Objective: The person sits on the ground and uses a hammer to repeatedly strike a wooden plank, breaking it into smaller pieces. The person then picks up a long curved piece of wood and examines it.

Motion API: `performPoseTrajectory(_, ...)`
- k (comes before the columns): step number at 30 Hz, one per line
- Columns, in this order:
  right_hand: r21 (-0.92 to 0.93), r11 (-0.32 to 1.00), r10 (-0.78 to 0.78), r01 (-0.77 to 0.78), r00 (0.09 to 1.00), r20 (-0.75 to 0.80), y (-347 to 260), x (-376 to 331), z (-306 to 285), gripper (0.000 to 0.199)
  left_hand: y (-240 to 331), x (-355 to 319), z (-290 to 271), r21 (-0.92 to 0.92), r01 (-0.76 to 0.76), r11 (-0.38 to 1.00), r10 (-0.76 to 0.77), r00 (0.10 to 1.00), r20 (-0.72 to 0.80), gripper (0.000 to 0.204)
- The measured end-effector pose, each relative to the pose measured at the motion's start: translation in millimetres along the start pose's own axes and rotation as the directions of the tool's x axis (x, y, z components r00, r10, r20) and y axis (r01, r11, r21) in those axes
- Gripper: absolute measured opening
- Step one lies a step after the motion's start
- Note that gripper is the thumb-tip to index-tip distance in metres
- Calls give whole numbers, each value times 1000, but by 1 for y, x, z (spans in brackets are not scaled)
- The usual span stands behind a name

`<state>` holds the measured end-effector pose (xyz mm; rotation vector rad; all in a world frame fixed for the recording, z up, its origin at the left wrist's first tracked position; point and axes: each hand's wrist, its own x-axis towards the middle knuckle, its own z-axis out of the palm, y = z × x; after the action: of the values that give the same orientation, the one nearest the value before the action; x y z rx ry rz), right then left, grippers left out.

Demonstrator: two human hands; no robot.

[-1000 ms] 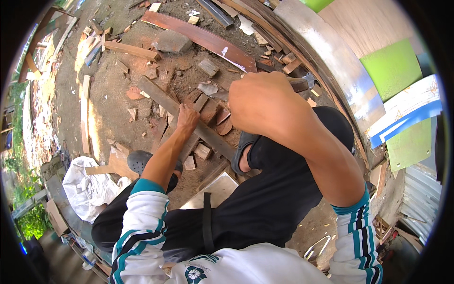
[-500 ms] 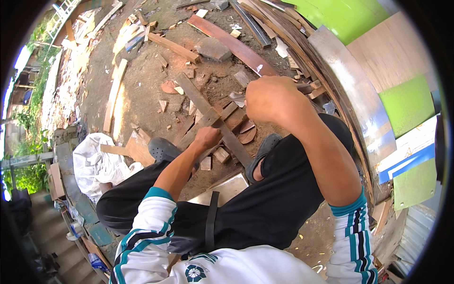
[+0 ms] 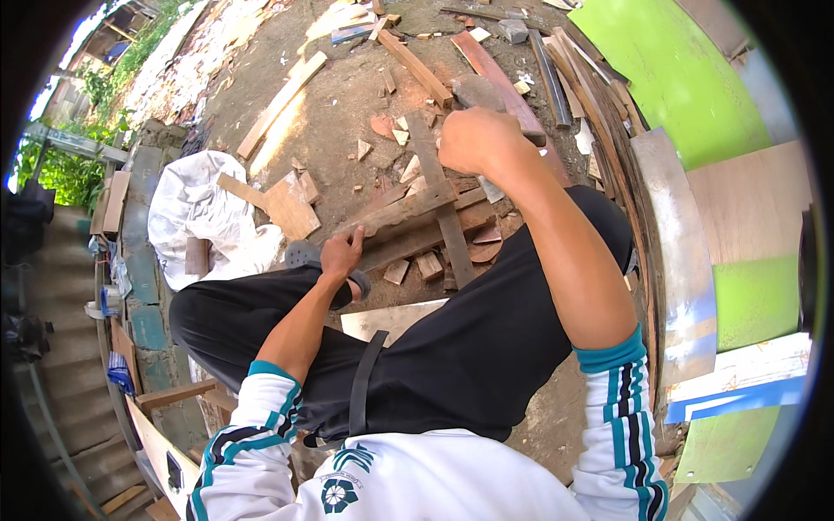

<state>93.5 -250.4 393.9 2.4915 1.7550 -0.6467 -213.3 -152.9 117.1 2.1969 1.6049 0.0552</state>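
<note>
My left hand (image 3: 341,253) grips the near-left end of a weathered wooden plank (image 3: 401,212), its thumb against the upper edge. This plank lies slanting across a second, narrower plank (image 3: 453,236), and a thicker timber lies beside them. My right hand (image 3: 476,143) is raised above the far side of the crossing, in a fist around a tool whose dark handle end (image 3: 534,137) sticks out to the right. The tool's working end is hidden, so its kind is unclear. Under the fist lies a flat grey piece (image 3: 491,189).
Wood offcuts (image 3: 428,266) lie between my feet. A white sack (image 3: 195,204) and a light board (image 3: 287,208) are at the left. Farther off are a reddish plank (image 3: 497,82) and a flat stone (image 3: 478,92). Long timbers (image 3: 599,108) and green panels (image 3: 673,95) line the right.
The view has shifted, so the ground appears farther right. My left hand has moved left, away from the crossing, with the plank. My right fist is now nearer the crossing, still around the tool.
</note>
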Motion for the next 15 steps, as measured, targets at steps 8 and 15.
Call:
performPoseTrajectory(8,-45,997,59,-62,997,-57,11,-9,44,30,-18,6,47,-212,244,946,-217,966,143,58)
performPoseTrajectory(15,-178,969,147,-174,977,-157,39,-22,75,40,-4,41,100,-460,610,645,-265,743,615,60)
